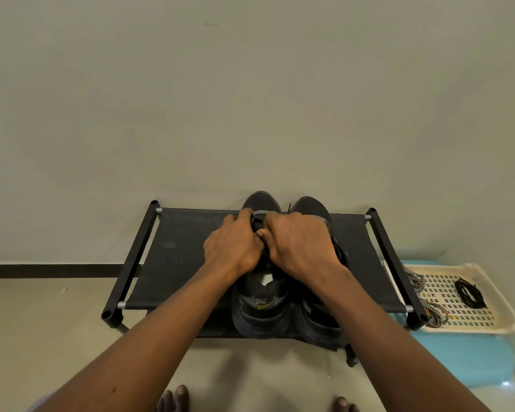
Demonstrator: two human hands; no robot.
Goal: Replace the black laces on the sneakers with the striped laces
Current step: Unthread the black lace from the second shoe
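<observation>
A black fabric shoe rack (179,251) stood on the pale floor (42,322) against a plain wall (250,84) with a dark baseboard (42,270). On it the left-hand sneaker (262,304) and right-hand sneaker (311,207) sat side by side. The left hand (234,245) and right hand (301,242) were pressed together, fingers curled on the left-hand sneaker's upper. The striped laces (431,311) and black laces (470,294) lay in a perforated tray (506,301) on a blue mat (458,358) just right of the rack.
</observation>
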